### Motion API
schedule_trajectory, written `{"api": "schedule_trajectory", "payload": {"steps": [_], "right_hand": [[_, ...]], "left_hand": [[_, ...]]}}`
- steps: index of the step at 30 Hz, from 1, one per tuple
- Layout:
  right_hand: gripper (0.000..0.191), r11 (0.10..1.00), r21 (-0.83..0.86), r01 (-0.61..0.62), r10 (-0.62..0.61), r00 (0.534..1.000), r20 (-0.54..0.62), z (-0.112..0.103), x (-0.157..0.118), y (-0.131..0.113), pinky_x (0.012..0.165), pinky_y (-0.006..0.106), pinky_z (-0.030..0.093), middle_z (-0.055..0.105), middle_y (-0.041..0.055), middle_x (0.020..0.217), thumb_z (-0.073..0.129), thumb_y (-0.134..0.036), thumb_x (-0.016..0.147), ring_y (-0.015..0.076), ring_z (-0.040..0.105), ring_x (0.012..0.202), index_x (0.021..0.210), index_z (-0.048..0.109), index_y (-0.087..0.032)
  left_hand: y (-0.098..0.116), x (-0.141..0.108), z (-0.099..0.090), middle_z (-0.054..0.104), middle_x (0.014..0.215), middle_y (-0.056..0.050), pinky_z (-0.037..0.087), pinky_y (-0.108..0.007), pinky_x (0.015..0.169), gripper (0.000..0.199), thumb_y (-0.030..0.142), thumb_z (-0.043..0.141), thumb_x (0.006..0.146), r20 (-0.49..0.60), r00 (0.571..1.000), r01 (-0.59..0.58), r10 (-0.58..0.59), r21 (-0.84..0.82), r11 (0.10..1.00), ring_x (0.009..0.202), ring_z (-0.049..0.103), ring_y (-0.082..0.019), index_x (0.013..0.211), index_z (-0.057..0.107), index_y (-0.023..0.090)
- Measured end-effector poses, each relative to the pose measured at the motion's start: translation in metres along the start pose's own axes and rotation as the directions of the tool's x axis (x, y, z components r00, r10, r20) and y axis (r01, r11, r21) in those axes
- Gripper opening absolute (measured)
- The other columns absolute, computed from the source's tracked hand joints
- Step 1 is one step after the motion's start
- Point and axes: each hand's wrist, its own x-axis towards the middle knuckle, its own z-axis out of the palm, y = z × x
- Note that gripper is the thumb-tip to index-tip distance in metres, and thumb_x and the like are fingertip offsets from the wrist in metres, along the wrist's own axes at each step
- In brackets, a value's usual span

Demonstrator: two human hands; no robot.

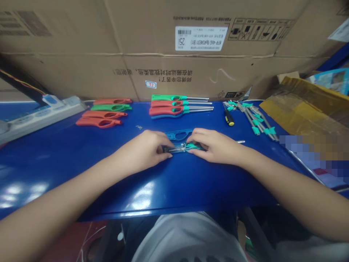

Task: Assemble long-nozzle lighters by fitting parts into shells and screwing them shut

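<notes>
Between my hands lies a lighter core (178,148), a clear fuel tank joined to a green trigger part and a metal tube whose tip shows past my right hand. My left hand (148,147) pinches the tank's left end between thumb and fingers. On the green part, the fingers of my right hand (215,145) are closed. Just behind the core, a blue lighter shell (180,135) rests on the table. Farther back is a group of lighters (167,103) with red, green and blue handles and metal tubes.
Red and green lighter shells (103,114) lie at the left, near a white power strip (40,118). At the right are several lighter cores (256,118), a black-yellow screwdriver (229,118) and a yellow-brown package (300,109). A cardboard wall (89,65) bounds the blue table (191,185).
</notes>
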Motion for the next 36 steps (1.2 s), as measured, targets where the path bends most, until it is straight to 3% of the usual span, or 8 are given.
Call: {"api": "schedule_trajectory", "payload": {"steps": [9,14,22,29,36], "right_hand": [[0.026,0.998,-0.056,0.027,-0.026,1.0,0.006,-0.001,-0.004,-0.002,0.074,0.028,0.047,0.061,0.0078,0.117,0.061,-0.029,0.096,0.0174,0.062,0.088,0.12,0.064,-0.021],[0.022,0.993,-0.111,0.029,-0.027,0.999,0.02,-0.005,-0.006,-0.005,0.071,0.028,0.045,0.063,0.0073,0.115,0.061,-0.028,0.095,0.0184,0.062,0.088,0.116,0.063,-0.021],[0.009,0.999,-0.047,0.023,-0.02,0.998,0.053,-0.01,-0.004,-0.004,0.067,0.027,0.039,0.065,0.004,0.099,0.063,-0.026,0.094,0.016,0.057,0.08,0.099,0.062,-0.02],[0.006,1.0,-0.027,0.015,-0.013,0.998,0.061,-0.012,-0.004,-0.005,0.063,0.025,0.035,0.066,0.0023,0.094,0.065,-0.023,0.092,0.0133,0.054,0.073,0.095,0.062,-0.019],[0.009,0.998,0.048,0.029,-0.03,0.999,0.019,-0.01,-0.003,-0.002,0.068,0.026,0.039,0.066,0.0029,0.093,0.06,-0.013,0.089,0.0143,0.057,0.077,0.093,0.065,-0.019]], "left_hand": [[0.003,0.0,0.016,0.074,0.098,-0.003,0.05,-0.027,0.072,0.021,0.029,0.063,0.097,-0.077,0.994,-0.061,0.072,0.129,0.99,0.084,0.07,-0.018,0.109,0.08,0.026],[0.004,0.001,0.016,0.075,0.095,-0.003,0.05,-0.027,0.072,0.018,0.025,0.066,0.094,-0.071,0.997,-0.033,0.037,0.055,0.998,0.079,0.068,-0.017,0.104,0.082,0.024],[0.001,0.005,0.019,0.074,0.083,-0.002,0.048,-0.025,0.063,0.013,0.026,0.077,0.082,-0.12,0.987,0.089,-0.107,-0.148,0.985,0.065,0.063,-0.013,0.093,0.083,0.022],[-0.001,0.006,0.019,0.076,0.086,-0.004,0.048,-0.025,0.065,0.017,0.031,0.07,0.089,-0.123,0.989,0.062,-0.085,-0.179,0.982,0.07,0.066,-0.015,0.093,0.083,0.022],[-0.001,0.008,0.019,0.076,0.084,-0.003,0.046,-0.025,0.064,0.013,0.03,0.074,0.086,-0.123,0.988,0.065,-0.091,-0.204,0.977,0.068,0.064,-0.014,0.088,0.082,0.021]]}}
